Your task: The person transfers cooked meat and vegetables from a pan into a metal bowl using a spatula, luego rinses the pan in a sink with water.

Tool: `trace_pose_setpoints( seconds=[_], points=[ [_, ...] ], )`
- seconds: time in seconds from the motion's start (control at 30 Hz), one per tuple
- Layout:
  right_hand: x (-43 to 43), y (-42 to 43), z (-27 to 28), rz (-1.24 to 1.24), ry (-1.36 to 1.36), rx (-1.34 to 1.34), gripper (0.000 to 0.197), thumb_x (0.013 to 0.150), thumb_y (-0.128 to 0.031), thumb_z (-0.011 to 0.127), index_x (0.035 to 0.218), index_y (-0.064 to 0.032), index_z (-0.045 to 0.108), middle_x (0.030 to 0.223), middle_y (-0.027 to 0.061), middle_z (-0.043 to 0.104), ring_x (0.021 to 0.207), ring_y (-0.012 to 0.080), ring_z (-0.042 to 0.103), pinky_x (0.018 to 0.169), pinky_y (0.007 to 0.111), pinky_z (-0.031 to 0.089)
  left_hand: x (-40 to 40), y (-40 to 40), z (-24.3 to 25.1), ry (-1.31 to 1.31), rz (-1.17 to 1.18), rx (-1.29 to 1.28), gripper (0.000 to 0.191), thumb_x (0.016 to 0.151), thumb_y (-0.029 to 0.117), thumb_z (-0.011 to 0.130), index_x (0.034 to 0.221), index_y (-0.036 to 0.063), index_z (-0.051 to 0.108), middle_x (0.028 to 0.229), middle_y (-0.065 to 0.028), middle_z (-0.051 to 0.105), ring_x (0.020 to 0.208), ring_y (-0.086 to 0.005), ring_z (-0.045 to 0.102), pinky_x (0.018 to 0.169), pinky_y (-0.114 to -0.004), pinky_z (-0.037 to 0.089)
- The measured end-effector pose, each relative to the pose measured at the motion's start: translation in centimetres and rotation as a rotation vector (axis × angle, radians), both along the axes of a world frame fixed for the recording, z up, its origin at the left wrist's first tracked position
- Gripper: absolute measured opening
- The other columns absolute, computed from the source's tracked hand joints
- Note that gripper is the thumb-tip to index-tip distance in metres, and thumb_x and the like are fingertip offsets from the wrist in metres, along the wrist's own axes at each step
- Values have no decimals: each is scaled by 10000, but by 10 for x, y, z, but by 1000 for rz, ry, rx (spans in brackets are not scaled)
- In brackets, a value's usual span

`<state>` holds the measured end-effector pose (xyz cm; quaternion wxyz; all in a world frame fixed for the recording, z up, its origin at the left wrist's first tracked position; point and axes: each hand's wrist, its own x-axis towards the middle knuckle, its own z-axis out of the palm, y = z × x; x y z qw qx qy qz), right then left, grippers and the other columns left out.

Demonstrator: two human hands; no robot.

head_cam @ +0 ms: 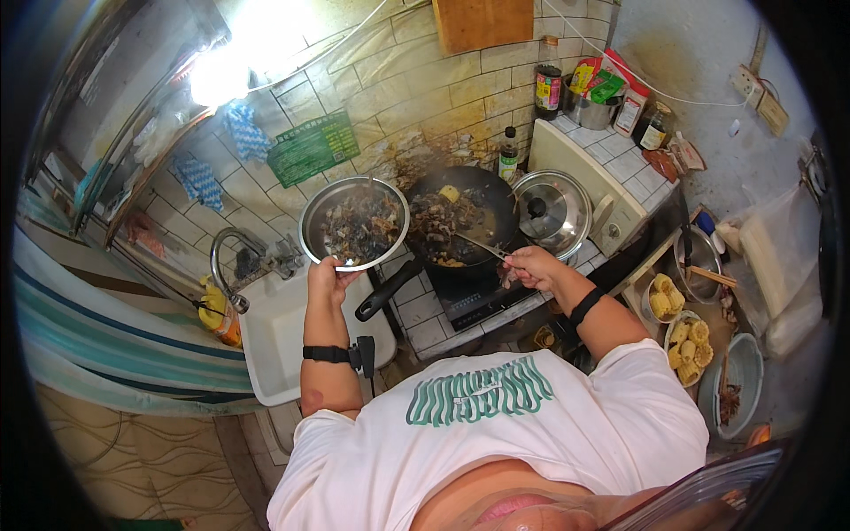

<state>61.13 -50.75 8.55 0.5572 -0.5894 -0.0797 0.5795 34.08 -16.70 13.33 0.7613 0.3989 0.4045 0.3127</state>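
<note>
My left hand grips the near rim of a steel bowl, tilted up beside the pan. Dark chopped food fills much of the bowl. In my right hand is the metal handle of a ladle or spatula, whose head is hidden in the food. It reaches into a black frying pan holding more of the same dark food, brown liquid and a piece of yellow corn. The pan sits on an induction cooker, its black handle pointing toward me.
A glass lid leans right of the pan, near a sauce bottle. A white sink with a curved faucet lies left. At right stand bowls of corn, a steel basin with chopsticks, and a blue-grey basin.
</note>
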Motion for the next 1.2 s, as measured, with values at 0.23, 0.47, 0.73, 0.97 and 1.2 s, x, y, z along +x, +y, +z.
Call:
trace_pose_setpoints(
  seconds=[0.23, 0.47, 0.73, 0.97, 1.2],
  points=[
    [0, -20, -2, -33, -89, 60, 208, 968, -219, 547, 902, -22, 563, 519, -21, 404, 405, 61, 307, 381, 228, 214, -1, -4, 3, -6, -39, -3, 229, 763, -33, 422, 968, -133, 412, 919, -231, 560, 781, -419, 648, 704, -532, 625],
    [3, -34, 29, -81, -189, 73, 192, 969, -209, 546, 916, -25, 561, 519, -20, 420, 400, 64, 306, 381, 231, 223, 2, 1, -6, 71, -88, -20, 441, 777, -17, 412, 1217, -52, 420, 979, -190, 606, 773, -320, 670, 607, -416, 629],
    [12, -43, 82, -90, -266, 98, 193, 963, -217, 563, 902, -33, 552, 511, -25, 397, 380, 60, 276, 366, 234, 199, 17, -11, -3, 46, -144, 36, 354, 779, -5, 430, 1097, -160, 426, 978, -257, 606, 825, -374, 671, 690, -448, 632],
    [-5, -12, 131, 11, -437, 114, 192, 939, -201, 599, 848, -35, 567, 524, -26, 391, 404, 57, 285, 376, 239, 201, 42, -22, -4, 51, -197, -12, 328, 787, -11, 429, 1078, -164, 437, 972, -261, 611, 816, -405, 669, 700, -467, 628],
    [-32, 9, 135, 207, -1400, -35, 169, 895, -199, 603, 962, -44, 613, 716, 136, 597, 644, 292, 577, 566, 420, 443, 56, -33, -8, -55, -288, -70, 337, 766, -43, 416, 1081, -163, 424, 993, -269, 592, 836, -409, 659, 747, -519, 604]
  ],
)
